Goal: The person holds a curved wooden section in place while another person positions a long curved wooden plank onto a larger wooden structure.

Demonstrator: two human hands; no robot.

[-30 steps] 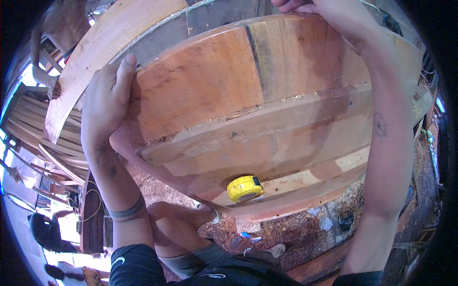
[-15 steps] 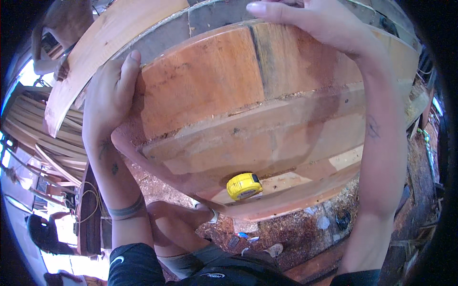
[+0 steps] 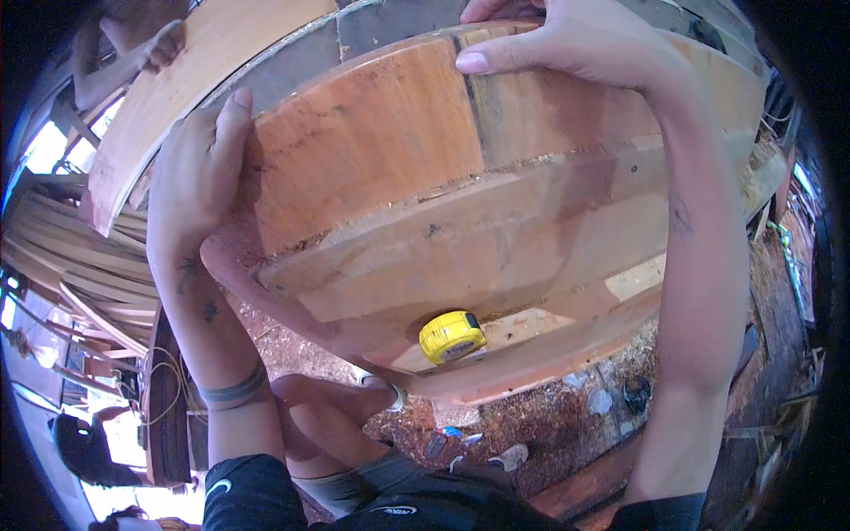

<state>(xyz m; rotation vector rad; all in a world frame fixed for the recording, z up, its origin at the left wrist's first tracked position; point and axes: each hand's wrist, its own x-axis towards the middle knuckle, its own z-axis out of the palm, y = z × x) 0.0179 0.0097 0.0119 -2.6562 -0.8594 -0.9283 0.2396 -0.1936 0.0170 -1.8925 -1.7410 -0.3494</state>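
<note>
A curved, reddish-brown wooden board (image 3: 363,133) spans the view in front of me, with a dark streak across its middle. Its left end is in my left hand (image 3: 199,168), the thumb pointing up and the fingers hidden behind the wood. My right hand (image 3: 562,49) grips the top edge, thumb pressed on the near face and the other fingers over the far side. Below the board, paler stepped layers of wood (image 3: 522,221) curve the same way. On a lower ledge, well below both hands, rests a yellow tape measure (image 3: 452,337).
Another long curved plank (image 3: 239,53) lies beyond, with another person's hand (image 3: 164,46) at its left. Bent wooden strips (image 3: 80,257) are stacked at left. Sawdust and scraps cover the floor (image 3: 549,434). A person in dark clothing (image 3: 84,451) is at lower left.
My right thumb has come down from the top edge onto the board's near face. The left hand keeps its hold. The other person's hand has shifted up along the far plank.
</note>
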